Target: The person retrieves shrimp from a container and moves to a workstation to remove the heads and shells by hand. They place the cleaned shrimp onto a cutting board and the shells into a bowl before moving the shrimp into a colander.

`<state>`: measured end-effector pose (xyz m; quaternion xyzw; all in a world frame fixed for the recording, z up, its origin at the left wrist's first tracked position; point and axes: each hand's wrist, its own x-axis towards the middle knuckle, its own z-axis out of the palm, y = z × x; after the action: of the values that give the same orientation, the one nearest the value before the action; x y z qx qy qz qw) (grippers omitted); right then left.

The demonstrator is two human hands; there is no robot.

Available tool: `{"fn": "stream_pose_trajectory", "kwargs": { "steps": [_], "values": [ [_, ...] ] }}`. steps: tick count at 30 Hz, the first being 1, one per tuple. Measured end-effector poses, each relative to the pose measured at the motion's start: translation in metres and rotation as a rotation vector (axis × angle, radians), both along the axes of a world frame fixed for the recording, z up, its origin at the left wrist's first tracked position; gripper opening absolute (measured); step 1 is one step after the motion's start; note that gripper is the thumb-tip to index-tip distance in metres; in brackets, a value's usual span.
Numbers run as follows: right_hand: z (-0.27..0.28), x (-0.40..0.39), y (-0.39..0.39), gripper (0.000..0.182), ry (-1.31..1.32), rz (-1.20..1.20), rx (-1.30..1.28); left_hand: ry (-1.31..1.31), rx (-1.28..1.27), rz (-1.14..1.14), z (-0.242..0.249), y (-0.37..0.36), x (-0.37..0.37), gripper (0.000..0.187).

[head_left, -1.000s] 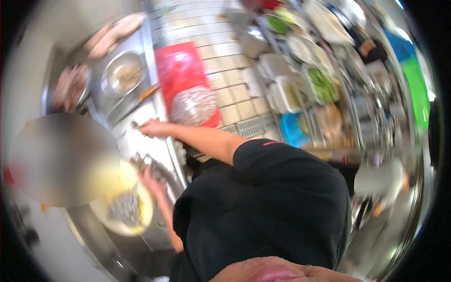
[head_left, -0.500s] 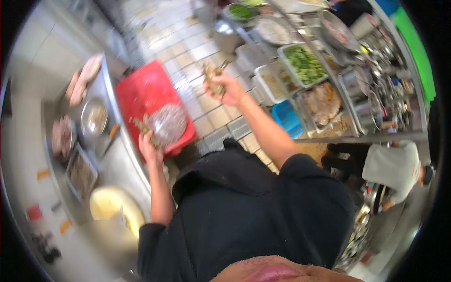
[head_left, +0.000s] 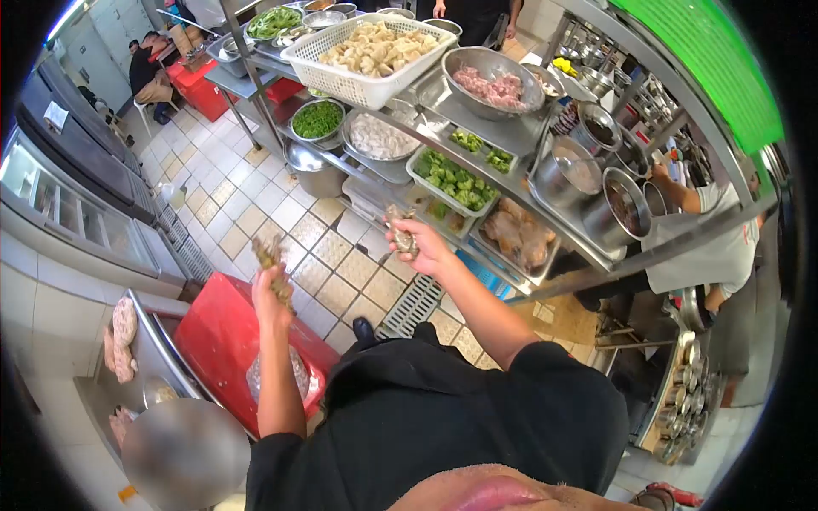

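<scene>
My left hand (head_left: 271,298) is closed around a brownish-green, lumpy thing (head_left: 268,251) with uneven ends, held up near the far end of a red tub (head_left: 213,328). In my right hand (head_left: 429,249) is a similar mottled lumpy thing (head_left: 400,232), gripped by closed fingers in front of the steel shelving. The exact kind of either thing is not clear; both have a jagged outline. Partly behind my left forearm, a clear plastic bag (head_left: 298,375) lies in the red tub.
Steel shelving (head_left: 409,132) on the right bears a white basket (head_left: 375,85) of pale pieces, a tray of broccoli (head_left: 452,179) and metal pots (head_left: 567,170). Left of the tub is a steel counter (head_left: 162,341) with meat (head_left: 123,328). A co-worker (head_left: 707,230) stands at right.
My view has swung up and toward the shelving and aisle. My left hand has risen away from the bag in the tub; both hands still hold their lumpy things.
</scene>
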<state>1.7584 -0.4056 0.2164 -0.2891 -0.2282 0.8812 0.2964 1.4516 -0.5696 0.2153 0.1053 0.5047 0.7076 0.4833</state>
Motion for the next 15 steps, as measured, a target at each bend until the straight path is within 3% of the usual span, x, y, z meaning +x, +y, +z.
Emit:
{"fn": "stream_pose_trajectory", "kwargs": {
  "steps": [5, 12, 15],
  "values": [
    [0.041, -0.010, 0.063, 0.037, 0.102, -0.069, 0.036, -0.044, 0.193, -0.241, 0.070, 0.141, -0.010, 0.030],
    [0.154, -0.056, 0.166, 0.035, 0.099, -0.238, 0.237, 0.002, 0.440, -0.580, 0.163, 0.338, -0.040, 0.035],
    [0.189, -0.074, 0.230, 0.030, 0.015, -0.278, 0.337, -0.003, 0.466, -0.596, 0.205, 0.414, -0.048, 0.017]
  ]
}}
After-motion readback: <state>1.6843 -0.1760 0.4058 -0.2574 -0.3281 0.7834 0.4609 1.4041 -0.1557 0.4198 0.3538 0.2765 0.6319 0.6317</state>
